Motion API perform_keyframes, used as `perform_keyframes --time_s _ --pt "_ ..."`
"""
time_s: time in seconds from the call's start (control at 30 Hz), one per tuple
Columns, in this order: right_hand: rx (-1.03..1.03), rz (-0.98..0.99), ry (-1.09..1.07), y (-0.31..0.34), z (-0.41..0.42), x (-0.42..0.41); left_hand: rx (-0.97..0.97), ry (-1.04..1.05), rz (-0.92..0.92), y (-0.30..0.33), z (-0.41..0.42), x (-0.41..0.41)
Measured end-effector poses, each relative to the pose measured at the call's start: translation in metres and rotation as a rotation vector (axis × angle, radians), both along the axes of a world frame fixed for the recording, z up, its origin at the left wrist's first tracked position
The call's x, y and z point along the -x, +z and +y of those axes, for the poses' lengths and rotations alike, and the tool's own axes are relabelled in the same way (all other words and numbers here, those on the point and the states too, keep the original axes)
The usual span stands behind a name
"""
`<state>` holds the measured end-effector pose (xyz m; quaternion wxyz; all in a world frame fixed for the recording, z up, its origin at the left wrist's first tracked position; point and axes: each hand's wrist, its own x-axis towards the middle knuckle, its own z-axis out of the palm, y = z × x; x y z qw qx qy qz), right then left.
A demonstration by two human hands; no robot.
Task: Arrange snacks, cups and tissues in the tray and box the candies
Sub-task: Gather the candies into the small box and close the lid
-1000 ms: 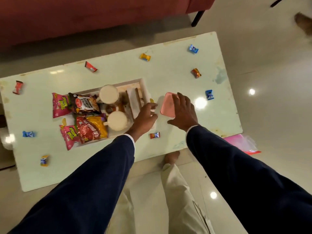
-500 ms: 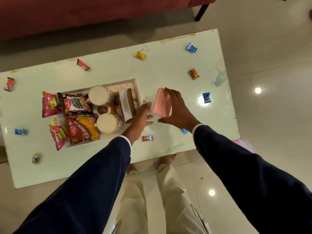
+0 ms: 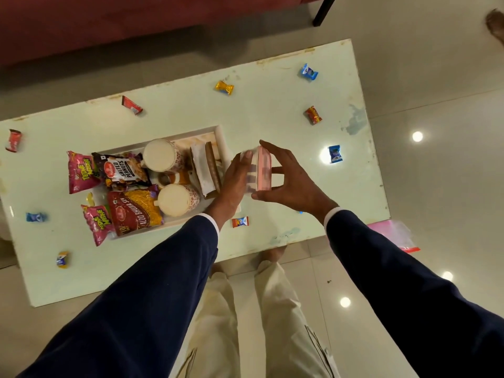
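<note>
So counting what's on the pale green table (image 3: 272, 110): 4 snack packs, namely 2 pink ones (image 3: 81, 171) (image 3: 98, 223), 1 salted peanuts pack (image 3: 122, 170) and 1 red-and-yellow bhujia pack (image 3: 136, 211), all piled at the left end of the white tray (image 3: 219, 135), with both pink ones hanging over its edge. 2 cups (image 3: 159, 155) (image 3: 176, 200) stand upright in the tray too, and something small and brown-orange sits between them, can't tell what. A stack of tissues (image 3: 201, 170) stands in a brown holder at the tray's right end.

Loose candies scattered on the table: I count 9. That's 2 red (image 3: 13, 140) (image 3: 132, 105), 1 gold (image 3: 224, 87), 3 blue (image 3: 309, 72) (image 3: 334, 153) (image 3: 36, 216), 1 red-yellow (image 3: 313, 115), 1 orange-blue (image 3: 240, 222) and 1 blue-yellow (image 3: 62, 259).

The candy box (image 3: 257, 170), clear with a pink lid (image 3: 265, 170), is up off the table just right of the tray, tipped on its side between both hands. The left hand (image 3: 236, 177) has its fingers straight and together against the clear bottom. The right hand (image 3: 293, 178) has fingers spread, curled around the lid side, thumb below and index finger over the top.
</note>
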<state>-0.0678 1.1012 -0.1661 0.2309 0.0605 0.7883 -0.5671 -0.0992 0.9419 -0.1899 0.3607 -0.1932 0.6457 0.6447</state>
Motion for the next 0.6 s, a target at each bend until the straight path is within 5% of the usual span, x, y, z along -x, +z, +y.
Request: perform_keyframes --time_s 0.27,0.4,0.6 --pt "0.22 -0.126 0.007 0.009 0.019 0.007 -0.16 0.016 -0.041 -0.014 -0.023 0.003" --pt "0.384 -0.309 -0.263 0.005 0.025 0.007 -0.198 0.049 -0.125 -0.013 -0.021 0.003" --pt "-0.059 -0.356 -0.657 -0.043 0.032 0.011 -0.245 0.178 -0.192 -0.015 -0.01 0.005"
